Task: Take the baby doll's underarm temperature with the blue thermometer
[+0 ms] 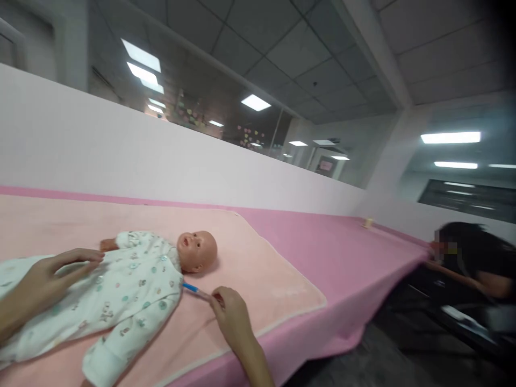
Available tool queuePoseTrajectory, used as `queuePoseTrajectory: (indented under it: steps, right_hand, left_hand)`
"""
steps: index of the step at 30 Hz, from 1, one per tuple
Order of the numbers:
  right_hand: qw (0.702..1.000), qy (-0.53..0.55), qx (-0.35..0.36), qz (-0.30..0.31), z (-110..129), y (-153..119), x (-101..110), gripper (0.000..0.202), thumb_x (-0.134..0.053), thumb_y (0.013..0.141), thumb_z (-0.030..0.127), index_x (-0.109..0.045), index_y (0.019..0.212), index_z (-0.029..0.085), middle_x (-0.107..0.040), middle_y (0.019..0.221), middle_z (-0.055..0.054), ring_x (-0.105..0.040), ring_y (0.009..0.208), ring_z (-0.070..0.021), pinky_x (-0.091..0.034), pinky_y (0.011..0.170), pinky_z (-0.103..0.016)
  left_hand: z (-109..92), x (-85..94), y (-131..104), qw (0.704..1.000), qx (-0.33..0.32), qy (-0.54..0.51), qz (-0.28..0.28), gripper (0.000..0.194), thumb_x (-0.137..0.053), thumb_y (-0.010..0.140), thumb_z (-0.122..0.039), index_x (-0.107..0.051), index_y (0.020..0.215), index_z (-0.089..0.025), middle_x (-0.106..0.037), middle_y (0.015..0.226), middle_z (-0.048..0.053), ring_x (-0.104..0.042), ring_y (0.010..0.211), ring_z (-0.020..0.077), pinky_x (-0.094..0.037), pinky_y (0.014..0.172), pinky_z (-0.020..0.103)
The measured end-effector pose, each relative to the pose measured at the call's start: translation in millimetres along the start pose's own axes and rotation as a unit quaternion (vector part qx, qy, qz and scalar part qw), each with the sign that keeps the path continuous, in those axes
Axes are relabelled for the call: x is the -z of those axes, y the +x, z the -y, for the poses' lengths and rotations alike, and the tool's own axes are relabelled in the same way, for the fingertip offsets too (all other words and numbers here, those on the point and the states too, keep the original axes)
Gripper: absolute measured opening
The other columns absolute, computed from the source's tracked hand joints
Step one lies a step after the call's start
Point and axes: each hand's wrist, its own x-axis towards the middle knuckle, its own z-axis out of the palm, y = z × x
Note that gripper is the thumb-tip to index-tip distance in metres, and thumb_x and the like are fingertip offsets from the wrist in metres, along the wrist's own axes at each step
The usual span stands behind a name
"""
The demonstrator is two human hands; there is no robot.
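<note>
A baby doll (197,251) in a white printed sleepsuit (133,282) lies on its back, its head toward the right. My left hand (60,274) is over the suit's body with the fingers stretched out, holding nothing; whether it presses on the cloth I cannot tell. Between the fingertips of my right hand (231,312) is one end of a slim blue-and-white stick (191,288), perhaps a thermometer. Its blue end points at the doll's shoulder, just below the head, and the tip meets the edge of the suit there.
Under the doll is a peach pad (258,285) with a pale border, spread over a pink table cover (306,247). A white low wall (161,156) with glass above runs behind. At far right a person in black (475,252) bends over beside a dark stand. A small yellowish object (367,222) sits at the table's far end.
</note>
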Motion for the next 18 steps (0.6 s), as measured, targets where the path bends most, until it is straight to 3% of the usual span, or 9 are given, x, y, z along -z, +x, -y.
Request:
queuePoseTrajectory:
  steps: [1, 3, 5, 7, 11, 14, 18]
  right_hand:
    - [0.999, 0.038, -0.010, 0.011, 1, 1, 3, 0.013, -0.049, 0.083, 0.024, -0.058, 0.075, 0.022, -0.061, 0.067, 0.000, -0.055, 0.063, -0.0142, -0.038, 0.056, -0.023]
    - [0.993, 0.110, -0.019, 0.026, 6, 7, 11, 0.019, -0.043, 0.086, 0.030, -0.058, 0.076, 0.023, -0.057, 0.060, 0.001, -0.053, 0.055, -0.0128, -0.036, 0.050, -0.022]
    - [0.986, 0.168, -0.011, 0.021, 18, 20, 20, 0.022, -0.042, 0.086, 0.035, -0.058, 0.077, 0.023, -0.054, 0.057, 0.002, -0.050, 0.051, -0.0120, -0.035, 0.047, -0.021]
    - [0.977, 0.212, 0.018, 0.001, 36, 40, 27, 0.023, -0.043, 0.085, 0.037, -0.059, 0.077, 0.022, -0.053, 0.056, 0.002, -0.048, 0.048, -0.0114, -0.035, 0.045, -0.021]
    - [0.959, 0.247, 0.110, -0.084, 77, 94, 19, 0.027, -0.039, 0.086, 0.033, -0.059, 0.074, 0.020, -0.057, 0.063, -0.001, -0.052, 0.056, -0.0121, -0.038, 0.051, -0.022]
    - [0.947, 0.203, 0.153, -0.199, 95, 123, -7, 0.031, -0.032, 0.089, 0.028, -0.056, 0.071, 0.019, -0.056, 0.064, -0.002, -0.050, 0.058, -0.0127, -0.037, 0.054, -0.023]
    - [0.939, 0.133, 0.187, -0.257, 96, 128, -44, 0.033, -0.027, 0.089, 0.022, -0.047, 0.064, 0.020, -0.049, 0.057, -0.002, -0.044, 0.054, -0.0133, -0.033, 0.055, -0.026]
  left_hand:
    - [-3, 3.6, 2, 0.996, 0.007, 0.046, -0.071, 0.022, -0.055, 0.066, -0.049, -0.062, 0.075, -0.030, -0.068, 0.078, -0.006, -0.064, 0.076, 0.0234, -0.053, 0.063, 0.031]
    - [-18, 8.3, 4, 0.972, -0.053, 0.100, -0.204, 0.020, -0.051, 0.070, -0.043, -0.060, 0.080, -0.029, -0.067, 0.077, -0.004, -0.063, 0.080, 0.0221, -0.051, 0.071, 0.033]
    - [-39, 5.9, 6, 0.950, -0.133, 0.111, -0.259, 0.016, -0.050, 0.074, -0.034, -0.060, 0.080, -0.024, -0.065, 0.073, -0.001, -0.062, 0.076, 0.0194, -0.049, 0.074, 0.034]
    - [-59, -4.3, 11, 0.940, -0.220, 0.095, -0.242, 0.010, -0.053, 0.073, -0.027, -0.060, 0.075, -0.021, -0.066, 0.068, 0.001, -0.061, 0.067, 0.0167, -0.049, 0.067, 0.032]
    - [-80, -35.8, 24, 0.947, -0.248, 0.117, -0.168, 0.015, -0.049, 0.078, -0.024, -0.061, 0.085, -0.019, -0.065, 0.067, 0.003, -0.058, 0.063, 0.0152, -0.046, 0.065, 0.030]
    - [-78, -51.5, 25, 0.954, -0.224, 0.135, -0.145, 0.030, -0.044, 0.082, -0.025, -0.052, 0.110, -0.019, -0.065, 0.085, 0.005, -0.058, 0.071, 0.0160, -0.044, 0.071, 0.030]
    - [-65, -51.1, 17, 0.961, -0.199, 0.145, -0.130, 0.038, -0.043, 0.084, -0.027, -0.042, 0.121, -0.018, -0.062, 0.091, 0.006, -0.055, 0.074, 0.0167, -0.042, 0.075, 0.031]
